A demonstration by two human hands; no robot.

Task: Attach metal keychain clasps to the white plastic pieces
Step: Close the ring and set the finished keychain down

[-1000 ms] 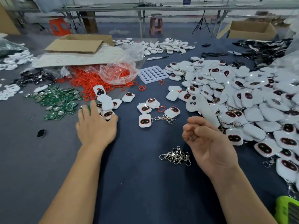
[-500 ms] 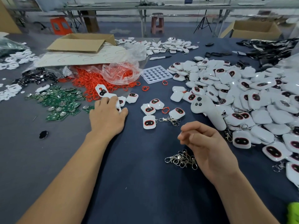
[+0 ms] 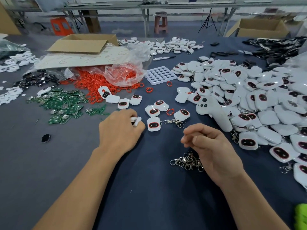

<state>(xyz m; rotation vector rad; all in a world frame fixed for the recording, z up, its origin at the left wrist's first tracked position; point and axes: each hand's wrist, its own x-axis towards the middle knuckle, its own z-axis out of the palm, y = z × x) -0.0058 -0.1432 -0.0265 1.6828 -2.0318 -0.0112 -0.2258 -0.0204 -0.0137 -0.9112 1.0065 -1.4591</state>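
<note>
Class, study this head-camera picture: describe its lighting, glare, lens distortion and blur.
Head view: soft even light, only faint shadow under the left hand gripping a white piece; bright glints on the pile of white pieces and the plastic bag; wide-angle bending bows the far benches; the green thing in the bottom right corner is blurred.

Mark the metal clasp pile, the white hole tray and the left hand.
metal clasp pile [image 3: 186,161]: head view, heap's middle
white hole tray [image 3: 160,77]: head view, grid centre
left hand [image 3: 119,131]: head view, back of hand
</note>
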